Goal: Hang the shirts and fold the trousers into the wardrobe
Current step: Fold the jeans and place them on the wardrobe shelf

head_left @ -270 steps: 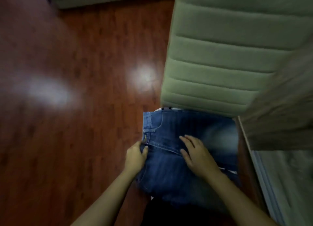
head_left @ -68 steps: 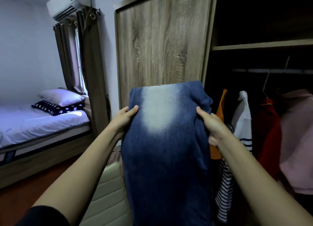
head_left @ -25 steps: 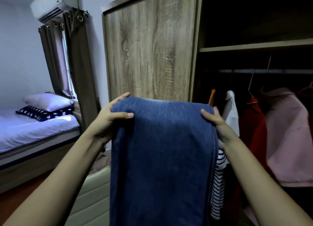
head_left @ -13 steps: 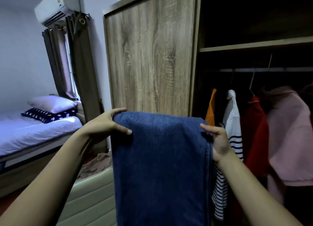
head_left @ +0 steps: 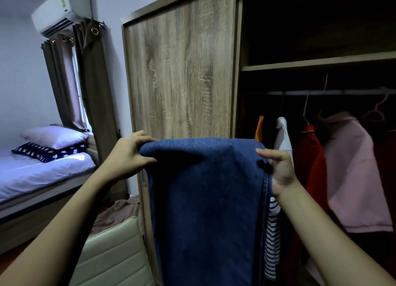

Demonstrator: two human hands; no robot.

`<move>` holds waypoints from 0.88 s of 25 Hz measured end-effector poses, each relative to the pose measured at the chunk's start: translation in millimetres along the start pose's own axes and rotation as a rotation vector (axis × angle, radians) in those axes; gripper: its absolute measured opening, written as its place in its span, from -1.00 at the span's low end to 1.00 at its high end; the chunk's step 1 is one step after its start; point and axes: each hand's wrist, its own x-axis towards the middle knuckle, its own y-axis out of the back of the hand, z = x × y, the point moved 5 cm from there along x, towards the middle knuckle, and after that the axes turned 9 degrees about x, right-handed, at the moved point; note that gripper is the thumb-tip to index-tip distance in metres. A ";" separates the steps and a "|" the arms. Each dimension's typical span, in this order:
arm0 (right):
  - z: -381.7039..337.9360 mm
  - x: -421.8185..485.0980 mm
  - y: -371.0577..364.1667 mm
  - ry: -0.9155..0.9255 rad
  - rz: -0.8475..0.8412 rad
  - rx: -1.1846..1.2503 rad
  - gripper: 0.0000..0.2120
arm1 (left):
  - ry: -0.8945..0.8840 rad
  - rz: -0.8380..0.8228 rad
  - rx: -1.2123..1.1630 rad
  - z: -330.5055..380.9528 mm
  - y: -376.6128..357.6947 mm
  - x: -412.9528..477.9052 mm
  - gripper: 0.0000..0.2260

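I hold a pair of blue jeans (head_left: pixel 207 202) up in front of the wardrobe, folded over so they hang down from a top fold. My left hand (head_left: pixel 126 154) pinches the left top corner of the fold. At the right top corner, my right hand (head_left: pixel 280 170) grips the edge with fingers curled round it. The wardrobe's sliding door (head_left: pixel 182 71) stands behind the jeans. In the open dark section on the right, an orange shirt (head_left: pixel 259 129), a white striped shirt (head_left: pixel 282 139), a red shirt (head_left: pixel 310 157) and a pink shirt (head_left: pixel 355 172) hang on the rail (head_left: pixel 321 92).
A wooden shelf (head_left: pixel 317 62) runs above the rail. A pale green padded seat (head_left: pixel 113 251) is below my left arm, with brown cloth (head_left: pixel 117 212) behind it. A bed (head_left: pixel 38 174) with pillows, a curtain (head_left: pixel 94 88) and an air conditioner (head_left: pixel 62 6) are at the left.
Since half a second ago, the jeans and both hands have dropped slightly and stayed in front of the wardrobe. Earlier the jeans were lifted from the seat and refolded in the air.
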 end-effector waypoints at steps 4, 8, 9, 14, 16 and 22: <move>-3.4 0.3 -0.1 0.056 -0.024 0.023 -0.52 | 0.018 -0.020 -0.228 4.1 2.4 2.1 -0.57; -24.1 7.5 8.8 0.156 0.111 -0.230 -0.33 | 0.209 0.018 -0.854 7.1 -13.3 -8.0 -0.68; -29.9 7.7 9.3 0.181 0.139 -0.348 -0.24 | 0.243 0.026 -0.898 6.5 -17.2 -8.7 -0.61; -45.9 -3.4 10.8 0.429 0.383 -1.229 -0.36 | 0.332 0.064 -0.984 18.8 -16.6 -1.5 -0.84; -48.5 -9.7 -7.6 0.784 0.607 -1.715 -0.35 | 0.351 0.083 -0.993 23.8 -19.4 -1.4 -0.91; -23.0 38.6 -75.8 0.501 -0.044 -2.253 -0.23 | 0.352 0.073 -1.128 24.5 -37.1 -8.6 -0.82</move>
